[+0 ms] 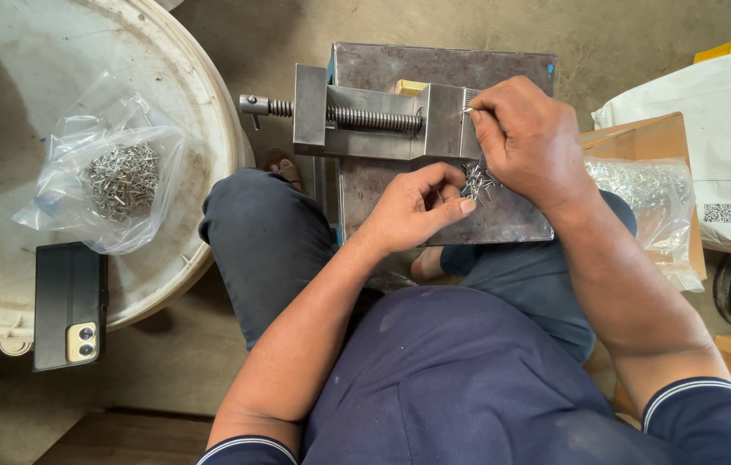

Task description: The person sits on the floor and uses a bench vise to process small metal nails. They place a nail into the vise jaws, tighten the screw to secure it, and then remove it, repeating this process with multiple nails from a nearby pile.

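Head view of a seated person working at a small steel vise (365,120) that rests on a worn metal plate (400,194) set across the lap. The right hand (533,142) pinches a thin bright metal pin (469,109) between thumb and forefinger, fingers closed tight on it, its tip at the upper edge of the vise block beside the movable jaw. The left hand (413,207) lies curled on the plate, fingers loosely folded with the thumb laid over the forefinger; whether it grips anything cannot be told. Between the two hands, touching the plate, sits a small loose heap of pins (476,181).

Risks, as judged from this arrangement: the pin is slender and held only at the fingertips, so a slight roll of the thumb could drop it into the vise gap or onto the floor. Fingertips working close to the steel jaws could be nipped or pricked by a pointed end. The heap lies near the plate's edge and the right wrist, so a sweep of the forearm could scatter it. The plate itself rests on the knees, and a shift of the legs could tilt everything.

The pins appear short, silvery, straight and tangled together; more fill a clear plastic bag (120,176) on the white round tray (202,103), well apart, beside a dark phone (70,306).
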